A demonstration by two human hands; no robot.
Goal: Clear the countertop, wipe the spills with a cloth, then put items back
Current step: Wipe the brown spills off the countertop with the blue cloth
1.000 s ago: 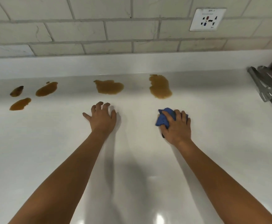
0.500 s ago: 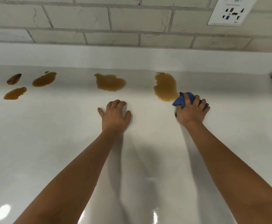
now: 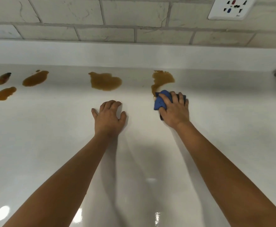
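Wiping under way, with the cloth at the near edge of the rightmost spill.

In the head view, our only one, we take the rightmost spill (image 3: 162, 79) as our landmark. Our right hand (image 3: 175, 110) presses the bunched blue cloth (image 3: 161, 100) flat on the white table (image 3: 216, 128), fingers curled over it in a closed grip, and the cloth touches the spill's near tail. The spill lies straight beyond the grip toward the tiled wall (image 3: 134, 15), its long axis running away from us. Our left hand (image 3: 108, 117) rests flat and empty, fingers spread, left of the landmark and nearer us. Further left lie the middle spill (image 3: 105, 81) and three smaller patches (image 3: 35, 78). We judge the right hand best placed: a push forward should cover it.
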